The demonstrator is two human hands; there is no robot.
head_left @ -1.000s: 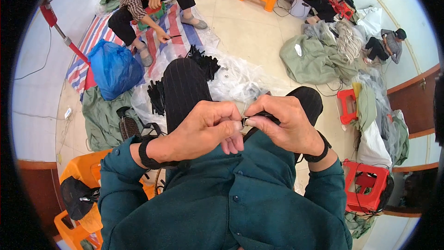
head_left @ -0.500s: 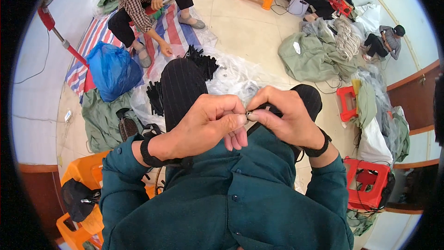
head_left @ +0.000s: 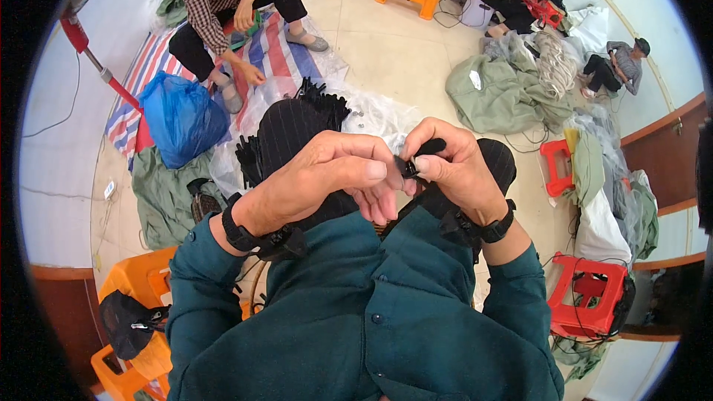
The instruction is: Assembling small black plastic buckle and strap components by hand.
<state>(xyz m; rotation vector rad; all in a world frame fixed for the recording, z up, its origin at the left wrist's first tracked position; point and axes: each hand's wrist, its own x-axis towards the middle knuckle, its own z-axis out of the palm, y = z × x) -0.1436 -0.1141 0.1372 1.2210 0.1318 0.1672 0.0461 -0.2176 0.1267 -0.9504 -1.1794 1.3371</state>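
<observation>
My right hand (head_left: 462, 172) pinches a short black strap (head_left: 431, 150) between thumb and fingers, and a small dark fitting shows at its lower end by the thumb. Close beside that end is my left hand (head_left: 330, 174), its thumb off the strap and its lower fingers loosely stretched. Whether a left fingertip touches the fitting is hard to see. Both hands are above my lap, between my knees. Beyond my left knee lies a pile of black strips (head_left: 324, 104) on clear plastic sheeting (head_left: 382, 115), with a few small metal bits on it.
A person (head_left: 230, 15) sits at the far left on a striped sheet (head_left: 297, 59), behind a blue bag (head_left: 182, 115). Green fabric (head_left: 494, 93) and coiled rope (head_left: 555, 63) lie far right. Orange stools (head_left: 152, 349) and a red stool (head_left: 587, 297) stand at my sides.
My hands were pinched together on a tiny dark piece; now the left thumb has come away. The right hand has turned upward, bringing the black strap into view.
</observation>
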